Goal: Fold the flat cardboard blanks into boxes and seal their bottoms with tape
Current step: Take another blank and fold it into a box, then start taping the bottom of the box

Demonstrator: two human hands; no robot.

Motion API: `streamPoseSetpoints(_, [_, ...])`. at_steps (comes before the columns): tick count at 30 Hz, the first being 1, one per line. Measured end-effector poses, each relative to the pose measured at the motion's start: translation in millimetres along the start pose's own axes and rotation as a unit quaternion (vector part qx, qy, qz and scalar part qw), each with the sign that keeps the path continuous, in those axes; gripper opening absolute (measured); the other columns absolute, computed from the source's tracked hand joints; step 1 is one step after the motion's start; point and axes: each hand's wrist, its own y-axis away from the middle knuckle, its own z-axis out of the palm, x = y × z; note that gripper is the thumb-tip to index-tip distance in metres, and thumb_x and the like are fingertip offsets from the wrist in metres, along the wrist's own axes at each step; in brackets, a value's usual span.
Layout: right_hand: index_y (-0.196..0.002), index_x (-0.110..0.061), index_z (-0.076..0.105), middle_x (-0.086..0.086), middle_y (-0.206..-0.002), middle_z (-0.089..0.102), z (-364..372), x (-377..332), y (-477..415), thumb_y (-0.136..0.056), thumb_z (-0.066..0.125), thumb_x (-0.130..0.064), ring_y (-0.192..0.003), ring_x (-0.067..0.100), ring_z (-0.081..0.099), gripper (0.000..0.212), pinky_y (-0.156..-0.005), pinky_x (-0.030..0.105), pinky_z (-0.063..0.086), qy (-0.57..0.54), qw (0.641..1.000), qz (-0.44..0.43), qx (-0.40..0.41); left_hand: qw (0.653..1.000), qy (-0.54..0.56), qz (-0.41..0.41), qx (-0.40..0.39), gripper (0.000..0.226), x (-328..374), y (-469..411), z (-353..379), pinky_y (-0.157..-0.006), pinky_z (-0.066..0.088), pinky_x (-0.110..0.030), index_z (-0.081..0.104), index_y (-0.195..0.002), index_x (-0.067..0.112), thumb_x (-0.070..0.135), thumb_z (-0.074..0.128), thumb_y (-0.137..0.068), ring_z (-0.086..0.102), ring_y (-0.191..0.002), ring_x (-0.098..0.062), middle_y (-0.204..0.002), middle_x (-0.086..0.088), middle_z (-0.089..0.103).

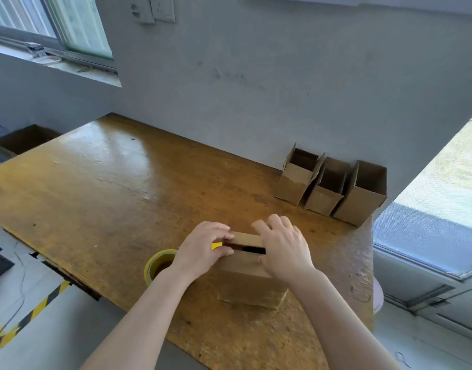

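Pressing tape (252, 248) on box (242, 279), three boxes (323, 198) (open)

Box (245, 279) motion-blurred; both ends of its top seam covered by left hand (202, 247) and right hand (282, 247). Whether left fingers (223, 251) pinch anything: cannot tell. Tape roll (156, 260) half behind left wrist. Worktop (109, 196) near corner cut by bottom edge.
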Motion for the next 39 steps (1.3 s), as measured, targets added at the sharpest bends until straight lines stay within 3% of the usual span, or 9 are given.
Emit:
streamPoseSetpoints(8, [-0.099,-0.022,0.069,-0.006,-0.103,0.054,22,-9,-11,-0.09,0.067,-0.032,-0.103,0.014,0.049,0.014,-0.082,0.031,0.047,-0.149,0.988,-0.002,-0.039,1.0,-0.016,0.002,-0.007,0.031,-9,8,5,-0.108,0.038,-0.03,0.066,-0.126,0.023,0.028,0.056,-0.098,0.042,-0.127,-0.008,-0.139,0.012,0.053])
streamPoseSetpoints(12, [-0.092,-0.025,0.07,-0.009,-0.102,0.055,24,-5,-14,-0.088,0.07,-0.03,-0.099,0.01,0.049,0.006,-0.084,0.028,0.046,-0.192,0.98,0.011,-0.053,0.976,0.078,-0.188,0.081,0.043,-37,28,-8,-0.098,0.043,-0.025,0.061,-0.13,0.027,0.003,0.047,-0.097,0.051,-0.12,-0.013,-0.131,0.006,0.058])
streamPoseSetpoints(15, [-0.092,-0.027,0.068,-0.009,-0.102,0.054,29,-3,-13,-0.088,0.07,-0.029,-0.099,0.01,0.048,0.005,-0.082,0.023,0.042,-0.215,0.975,0.01,-0.05,0.937,-0.105,-0.333,-0.032,0.052,-63,51,-15,-0.103,0.04,-0.039,0.058,-0.129,0.032,0.005,0.048,-0.086,0.046,-0.124,-0.021,-0.132,0.003,0.054])
streamPoseSetpoints(18, [-0.092,-0.029,0.066,-0.009,-0.102,0.053,32,-3,-14,-0.089,0.07,-0.029,-0.099,0.009,0.048,0.005,-0.079,0.02,0.039,-0.227,0.972,0.01,-0.054,0.907,-0.229,-0.312,-0.163,0.056,-73,69,-2,-0.109,0.026,-0.043,0.051,-0.135,0.037,0.014,0.049,-0.084,0.031,-0.132,-0.021,-0.137,0.005,0.045])
streamPoseSetpoints(22, [-0.09,-0.03,0.065,-0.008,-0.103,0.054,33,-2,-14,-0.089,0.07,-0.029,-0.1,0.01,0.048,0.005,-0.083,0.022,0.042,-0.24,0.969,0.01,-0.059,0.907,-0.285,-0.286,-0.12,0.041,-77,78,13,-0.105,0.027,-0.039,0.059,-0.124,0.037,0.012,0.049,-0.093,0.035,-0.129,-0.019,-0.128,0.008,0.052])
streamPoseSetpoints(25, [-0.09,-0.03,0.065,-0.008,-0.103,0.053,34,-1,-13,-0.089,0.07,-0.029,-0.1,0.01,0.048,0.005,-0.085,0.023,0.043,-0.247,0.967,0.011,-0.061,0.932,-0.171,-0.318,-0.028,0.026,-75,74,11,-0.098,0.035,-0.036,0.061,-0.116,0.033,0.018,0.055,-0.096,0.049,-0.119,-0.022,-0.115,0.006,0.061])
streamPoseSetpoints(29, [-0.089,-0.03,0.066,-0.009,-0.102,0.054,38,2,-13,-0.088,0.071,-0.028,-0.099,0.009,0.048,0.005,-0.085,0.022,0.043,-0.258,0.965,0.01,-0.057,0.932,0.198,-0.295,0.076,0.014,-57,63,-7,-0.079,0.045,-0.027,0.068,-0.096,0.024,0.011,0.066,-0.091,0.063,-0.102,-0.018,-0.1,0.008,0.07])
streamPoseSetpoints(36, [-0.089,-0.027,0.062,-0.01,-0.093,0.055,42,6,-12,-0.08,0.078,-0.022,-0.088,0.008,0.05,0.019,-0.072,0.013,0.037,-0.299,0.954,0.015,-0.021,0.891,0.413,-0.136,0.128,0.025,21,34,-23,-0.081,0.052,-0.028,0.069,-0.09,0.019,-0.005,0.066,-0.086,0.064,-0.088,-0.015,-0.087,0.003,0.073])
streamPoseSetpoints(39, [-0.101,-0.024,0.06,-0.008,-0.093,0.061,39,9,-10,-0.074,0.082,-0.015,-0.083,0.005,0.056,0.036,-0.071,0.012,0.043,-0.403,0.915,0.033,-0.004,0.87,0.467,-0.117,0.107,0.021,39,29,-19,-0.081,0.053,-0.037,0.071,-0.087,0.021,0.0,0.07,-0.082,0.063,-0.085,-0.017,-0.084,0.0,0.071])
